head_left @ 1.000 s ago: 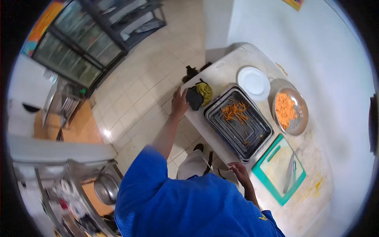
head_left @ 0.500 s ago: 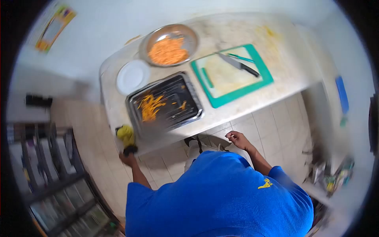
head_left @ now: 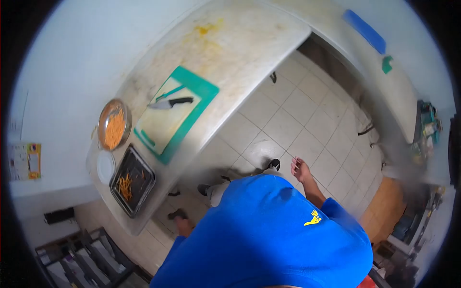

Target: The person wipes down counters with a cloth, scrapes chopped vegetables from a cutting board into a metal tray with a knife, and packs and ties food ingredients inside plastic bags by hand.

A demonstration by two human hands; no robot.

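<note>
My left hand [head_left: 182,224] hangs low beside the table's near edge, mostly cut off by my sleeve. Its fingers look closed at a dark, blurred object [head_left: 177,214] whose kind I cannot make out. Over the floor, away from the table, my right hand [head_left: 298,168] has its fingers apart and nothing in it. Nearest to the left hand on the table is a black baking tray [head_left: 136,185] with orange shreds [head_left: 125,186] in it. A white plate [head_left: 105,166] and a steel bowl [head_left: 127,115] of orange shreds [head_left: 115,128] stand behind it.
On the table [head_left: 240,62] lies a green-edged cutting board [head_left: 204,91] bearing a black-handled knife [head_left: 180,101]. A dark rack [head_left: 91,257] stands at lower left. Tiled floor [head_left: 297,105] stretches ahead, with a counter [head_left: 384,72] along the right wall.
My view has turned right, so the table sits further left. The yellow-and-black thing seen at my left hand earlier no longer shows its yellow part. My right hand's fingers have spread.
</note>
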